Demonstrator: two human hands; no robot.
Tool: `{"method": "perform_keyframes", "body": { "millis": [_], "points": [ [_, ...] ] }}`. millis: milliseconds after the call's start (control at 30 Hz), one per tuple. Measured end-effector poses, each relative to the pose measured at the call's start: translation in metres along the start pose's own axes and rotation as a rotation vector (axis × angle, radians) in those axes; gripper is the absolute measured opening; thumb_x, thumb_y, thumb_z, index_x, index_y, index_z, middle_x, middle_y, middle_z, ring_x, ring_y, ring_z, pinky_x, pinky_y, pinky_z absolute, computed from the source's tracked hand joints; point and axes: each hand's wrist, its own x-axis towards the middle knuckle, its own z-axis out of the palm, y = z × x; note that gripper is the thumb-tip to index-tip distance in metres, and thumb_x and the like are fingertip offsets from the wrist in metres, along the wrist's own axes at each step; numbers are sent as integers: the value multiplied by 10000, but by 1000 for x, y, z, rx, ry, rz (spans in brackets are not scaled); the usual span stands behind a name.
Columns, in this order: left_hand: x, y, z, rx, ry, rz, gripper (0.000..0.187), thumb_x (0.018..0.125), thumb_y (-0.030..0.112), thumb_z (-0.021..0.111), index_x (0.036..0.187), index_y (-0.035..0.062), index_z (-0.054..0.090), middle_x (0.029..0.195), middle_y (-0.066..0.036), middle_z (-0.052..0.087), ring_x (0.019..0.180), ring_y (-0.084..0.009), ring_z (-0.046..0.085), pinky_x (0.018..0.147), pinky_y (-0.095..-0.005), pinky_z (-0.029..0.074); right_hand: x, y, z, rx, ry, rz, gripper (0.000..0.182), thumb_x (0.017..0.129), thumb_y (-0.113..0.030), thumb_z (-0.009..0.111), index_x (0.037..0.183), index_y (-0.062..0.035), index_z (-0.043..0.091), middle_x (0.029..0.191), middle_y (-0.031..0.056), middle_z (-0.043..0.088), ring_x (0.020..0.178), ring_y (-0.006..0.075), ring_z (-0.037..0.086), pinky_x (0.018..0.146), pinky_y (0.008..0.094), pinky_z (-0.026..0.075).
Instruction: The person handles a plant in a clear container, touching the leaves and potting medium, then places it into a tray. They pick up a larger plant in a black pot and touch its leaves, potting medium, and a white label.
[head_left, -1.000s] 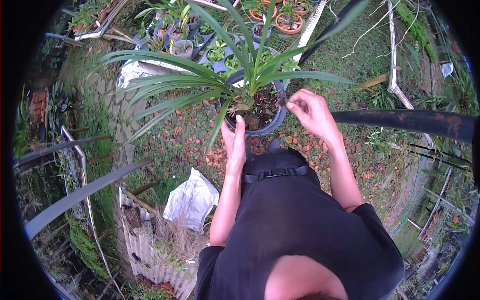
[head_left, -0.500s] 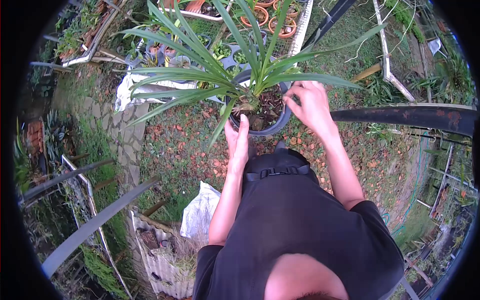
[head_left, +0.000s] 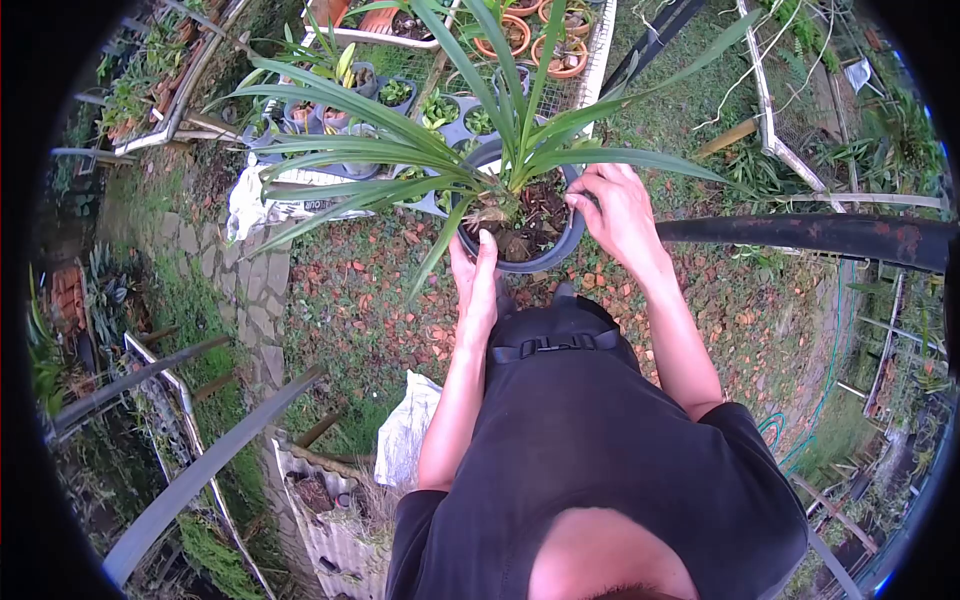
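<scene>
A dark round pot (head_left: 545,262) with brown potting mix (head_left: 540,215) stands out in front of the body, and a plant (head_left: 400,150) with long strap-like green leaves grows from its left side. My left hand (head_left: 477,285) is wrapped round the pot's lower left side, thumb up at the rim, the other fingers partly hidden beneath. At the right rim, my right hand (head_left: 615,205) has its thumb and fingers bent together against the pot's edge.
Beyond the pot, a mesh bench (head_left: 597,75) holds terracotta pots (head_left: 567,57) and grey pots. A dark metal bar (head_left: 810,229) runs in from the right. White sacks (head_left: 408,430) lie at lower left and beside the bench. Stone paving (head_left: 262,300) crosses the left.
The surroundings have shifted slightly in view. Both hands stay at the pot, with the right hand's fingers changed only a little.
</scene>
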Motion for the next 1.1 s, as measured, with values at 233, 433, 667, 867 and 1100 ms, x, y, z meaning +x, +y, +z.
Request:
{"method": "perform_keyframes", "body": {
  "millis": [233, 433, 667, 867, 1100],
  "points": [
    [-6, 11, 6, -98, 0, -42, 783, 1044, 420, 650, 1626, 106, 231, 1489, -121, 469, 1341, -248, 522, 1058, -473, 504, 3, 0, -11, 46, -14, -4, 129, 868, -147, 764, 918, -33, 730, 997, 102, 649, 1055, 314, 609, 909, 460, 481],
    [-9, 18, 13, -104, 5, -50, 808, 1037, 430, 657, 1627, 100, 214, 1508, -142, 448, 1334, -266, 531, 1051, -494, 519, 2, -10, 9, -293, 59, -282, 104, 792, -106, 758, 855, -32, 722, 1007, 77, 664, 1015, 273, 596, 901, 430, 485],
    [-12, 3, 16, -6, 45, -9, 692, 1052, 473, 609, 1567, 109, 324, 1433, -112, 530, 1266, -227, 596, 967, -457, 577, -17, -5, 32, -159, -140, -283, 95, 865, -73, 727, 885, -9, 659, 921, 103, 674, 895, 320, 642, 860, 433, 495],
    [-17, 3, 18, 8, 65, -23, 659, 1051, 474, 608, 1545, 113, 364, 1431, -105, 534, 1258, -230, 602, 967, -474, 582, -21, -13, 17, 24, -255, -44, 79, 998, -66, 600, 1055, -16, 582, 861, 172, 677, 815, 368, 685, 750, 496, 526],
    [-21, 6, 18, -116, 45, -29, 743, 1051, 467, 609, 1611, 129, 257, 1504, -139, 469, 1306, -281, 588, 1000, -511, 576, -23, 12, -37, -233, -165, 26, 87, 1033, -94, 514, 1031, -16, 552, 937, 190, 655, 886, 366, 688, 762, 474, 546]
  ]
}}
